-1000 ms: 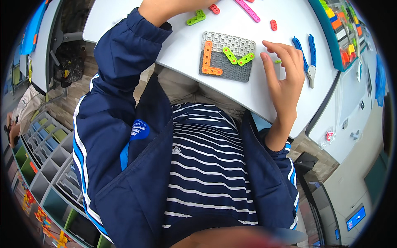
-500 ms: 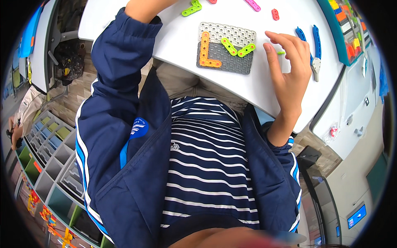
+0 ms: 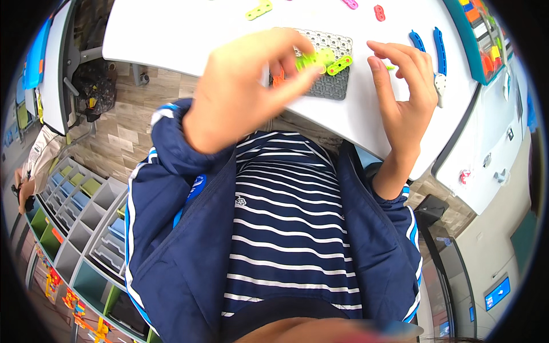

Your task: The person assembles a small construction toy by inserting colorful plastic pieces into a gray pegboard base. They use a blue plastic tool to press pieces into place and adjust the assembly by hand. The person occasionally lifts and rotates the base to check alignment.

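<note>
My left hand is smeared by motion over the grey pegged plate, thumb and forefinger closed on a lime-green building piece whose exact shape is blurred. Just right of those fingertips, a lime-green strip lies slanted on the plate. Most of the orange L-shaped strip is hidden under my left hand. My right hand is raised at the plate's right side, fingers bent and apart, holding nothing. Behind its fingers a small green piece partly shows on the table.
Blue-handled pliers lie right of my right hand. Along the table's far side are a green strip, a pink strip and a red two-hole piece. A teal-edged bin of coloured parts stands far right.
My left hand has come down from the far edge to the plate, bringing a lime-green piece. The green strip at the far left has shifted slightly. My right hand has barely moved.
</note>
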Demonstrator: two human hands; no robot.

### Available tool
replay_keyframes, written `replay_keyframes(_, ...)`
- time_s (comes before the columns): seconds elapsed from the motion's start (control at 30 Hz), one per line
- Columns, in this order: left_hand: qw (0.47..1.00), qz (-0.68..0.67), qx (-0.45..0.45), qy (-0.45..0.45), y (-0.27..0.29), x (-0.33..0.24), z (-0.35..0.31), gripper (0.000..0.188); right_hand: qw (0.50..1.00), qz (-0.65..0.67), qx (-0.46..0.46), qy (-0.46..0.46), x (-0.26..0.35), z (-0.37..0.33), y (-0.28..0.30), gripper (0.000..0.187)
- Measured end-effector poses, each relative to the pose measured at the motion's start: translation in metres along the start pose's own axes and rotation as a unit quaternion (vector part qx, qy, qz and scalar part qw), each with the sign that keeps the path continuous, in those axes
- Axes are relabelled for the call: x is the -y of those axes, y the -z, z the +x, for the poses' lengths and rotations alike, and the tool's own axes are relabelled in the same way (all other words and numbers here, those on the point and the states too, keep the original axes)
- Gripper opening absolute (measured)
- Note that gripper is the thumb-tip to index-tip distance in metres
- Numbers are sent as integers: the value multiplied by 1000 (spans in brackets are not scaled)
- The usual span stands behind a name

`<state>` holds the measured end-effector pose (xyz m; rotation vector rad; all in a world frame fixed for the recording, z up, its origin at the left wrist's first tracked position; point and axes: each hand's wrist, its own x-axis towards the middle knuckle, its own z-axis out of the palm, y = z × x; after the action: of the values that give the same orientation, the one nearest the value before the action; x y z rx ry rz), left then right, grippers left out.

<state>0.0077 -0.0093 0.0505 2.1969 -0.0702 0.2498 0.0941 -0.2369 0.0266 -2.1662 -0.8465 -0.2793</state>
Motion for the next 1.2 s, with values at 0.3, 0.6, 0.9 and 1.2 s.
replay_keyframes(0.3,993,117,35,8,-36,-1,-19,30,999,40,12,-27,22,-32,-9,22)
replay_keyframes(0.6,992,77,95,-41,-19,11,-16,12,999,31,32,-21,35,-48,-30,45)
replay_keyframes(0.9,992,51,55,-101,-10,20,-7,27,998,38,46,-5,35,-52,-28,40)
replay_keyframes(1.2,979,100,134,-118,-1,29,-3,76,998,24,51,18,37,-52,-30,37)
